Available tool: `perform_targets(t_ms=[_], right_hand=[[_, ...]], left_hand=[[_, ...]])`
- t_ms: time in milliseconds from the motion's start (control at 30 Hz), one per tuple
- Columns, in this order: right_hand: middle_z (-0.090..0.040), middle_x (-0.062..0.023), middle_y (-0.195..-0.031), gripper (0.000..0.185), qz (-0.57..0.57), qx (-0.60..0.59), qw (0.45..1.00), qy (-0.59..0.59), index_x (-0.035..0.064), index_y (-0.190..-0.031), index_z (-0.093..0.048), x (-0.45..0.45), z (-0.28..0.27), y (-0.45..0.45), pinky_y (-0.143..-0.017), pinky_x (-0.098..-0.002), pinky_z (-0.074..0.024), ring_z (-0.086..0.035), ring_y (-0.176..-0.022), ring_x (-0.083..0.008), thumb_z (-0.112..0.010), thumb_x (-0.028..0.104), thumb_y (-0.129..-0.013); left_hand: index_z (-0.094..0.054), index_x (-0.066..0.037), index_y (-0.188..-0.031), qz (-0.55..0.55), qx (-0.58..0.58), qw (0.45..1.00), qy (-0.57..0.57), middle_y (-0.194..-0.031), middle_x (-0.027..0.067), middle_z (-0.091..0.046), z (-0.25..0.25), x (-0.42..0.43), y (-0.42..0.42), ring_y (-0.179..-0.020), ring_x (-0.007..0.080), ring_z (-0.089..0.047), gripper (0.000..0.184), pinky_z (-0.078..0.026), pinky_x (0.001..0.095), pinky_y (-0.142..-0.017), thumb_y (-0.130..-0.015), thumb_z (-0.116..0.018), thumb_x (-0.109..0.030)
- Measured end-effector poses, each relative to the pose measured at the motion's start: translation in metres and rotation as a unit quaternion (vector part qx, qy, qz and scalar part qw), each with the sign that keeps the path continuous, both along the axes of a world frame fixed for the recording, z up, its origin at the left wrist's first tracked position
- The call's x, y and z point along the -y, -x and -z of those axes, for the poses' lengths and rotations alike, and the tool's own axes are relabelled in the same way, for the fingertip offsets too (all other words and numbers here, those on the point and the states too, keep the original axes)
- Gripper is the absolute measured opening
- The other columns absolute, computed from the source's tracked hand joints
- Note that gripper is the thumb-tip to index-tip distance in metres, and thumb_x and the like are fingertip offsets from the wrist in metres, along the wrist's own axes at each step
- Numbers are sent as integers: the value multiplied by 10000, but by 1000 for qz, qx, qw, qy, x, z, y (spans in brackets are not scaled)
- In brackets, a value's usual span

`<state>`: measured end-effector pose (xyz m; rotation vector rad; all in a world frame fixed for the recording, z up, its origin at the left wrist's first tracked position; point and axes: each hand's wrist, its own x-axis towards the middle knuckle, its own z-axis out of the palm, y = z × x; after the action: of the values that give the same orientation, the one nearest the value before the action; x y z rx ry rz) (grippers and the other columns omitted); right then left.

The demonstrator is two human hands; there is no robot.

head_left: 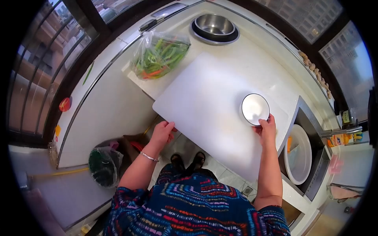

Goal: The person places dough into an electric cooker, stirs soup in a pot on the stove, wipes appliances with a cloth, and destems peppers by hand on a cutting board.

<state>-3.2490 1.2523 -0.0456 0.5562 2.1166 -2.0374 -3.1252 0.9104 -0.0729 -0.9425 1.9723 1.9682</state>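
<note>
My right hand (pixel 265 129) grips the near rim of a small white bowl (pixel 256 109) with a dark edge, thumb over the rim and fingers beneath. The bowl is over the right part of a large white board (pixel 197 106) lying on the counter; whether it touches the board I cannot tell. Beside the board's front left edge is my left hand (pixel 162 133), its fingers curled in and nothing showing in them. A bracelet circles the left wrist.
A clear bag of green and red peppers (pixel 163 57) lies behind the board. Farther back, a metal bowl (pixel 214 25) rests on a plate. At right, a sink (pixel 315 169) holds a white basin (pixel 306 157) below a faucet (pixel 341 131). A lined bin (pixel 103 165) stands lower left.
</note>
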Motion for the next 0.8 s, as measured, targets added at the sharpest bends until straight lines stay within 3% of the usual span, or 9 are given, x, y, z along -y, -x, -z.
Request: perform_targets(t_ms=[100, 233, 367, 500, 600, 667, 700, 767, 800], right_hand=[[-533, -103, -970, 442, -23, 14, 999, 25, 39, -1212, -338, -6, 5, -3, -473, -253, -467, -575, -620, -175, -494, 114, -805], [-509, -76, -980, 525, 17, 7, 997, -77, 37, -1247, -336, 11, -29, -26, -510, -222, -436, -532, -640, -122, -554, 219, -806], [-532, -37, -891, 336, 14, -100, 991, -86, 40, -1137, -464, 9, -26, -64, -463, -203, -366, -438, -556, -59, -516, 171, -832], [-568, -11, -735, 178, -219, 81, 972, -3, 26, -949, -580, 60, -39, -129, -524, -190, -415, -488, -597, -56, -534, 147, -828], [-584, -44, -840, 213, -305, 173, 936, 16, 33, -1019, -553, 103, -2, -162, -597, -213, -455, -538, -660, -87, -518, 147, -843], [-572, -70, -936, 199, -112, 204, 958, 170, 61, -1042, -526, 122, 34, -170, -672, -272, -473, -565, -756, -143, -488, 123, -856], [-572, -70, -936, 199, -114, 212, 958, 158, 61, -1042, -526, 126, 50, -171, -672, -272, -473, -565, -756, -143, -488, 123, -856], [-581, -95, -950, 136, 75, 189, 919, 337, 60, -958, -551, 128, 80, -168, -733, -325, -475, -570, -853, -196, -487, 102, -846], [-577, -109, -976, 126, 74, 168, 919, 349, 76, -947, -546, 124, 92, -169, -754, -341, -476, -565, -881, -215, -501, 104, -833]], left_hand=[[-535, 20, -811, -14, -8, 1000, -5, -691, 68, -561, 0, 0, 2, -454, 104, -465, 278, -351, 235, -378, -862, -489, -250], [-536, 7, -819, 8, -9, 1000, -4, -713, 64, -567, 0, 4, 2, -460, 104, -461, 265, -360, 233, -384, -863, -490, -250], [-540, -1, -874, 52, -7, 999, 0, -756, 60, -576, -2, 9, -1, -493, 89, -469, 272, -377, 222, -417, -863, -497, -269], [-531, -6, -917, 94, -17, 995, -24, -763, 48, -574, 5, 24, -16, -494, 74, -467, 279, -372, 206, -416, -850, -516, -277], [-529, -14, -936, 112, -14, 992, -57, -765, 41, -568, 15, 43, -43, -498, 69, -470, 275, -368, 203, -410, -845, -526, -274], [-529, -17, -947, 119, -19, 990, -79, -768, 38, -566, 28, 59, -61, -501, 69, -471, 275, -367, 203, -409, -845, -528, -272], [-535, -28, -927, 120, -12, 990, -78, -756, 25, -558, 33, 68, -68, -517, 76, -480, 286, -386, 215, -437, -827, -548, -297], [-541, -40, -906, 117, -2, 989, -86, -743, 12, -550, 44, 83, -75, -533, 83, -489, 299, -406, 228, -465, -809, -567, -321], [-535, -35, -954, 105, -1, 989, -100, -786, 25, -557, 48, 86, -72, -561, 85, -494, 302, -400, 220, -460, -825, -553, -308]])
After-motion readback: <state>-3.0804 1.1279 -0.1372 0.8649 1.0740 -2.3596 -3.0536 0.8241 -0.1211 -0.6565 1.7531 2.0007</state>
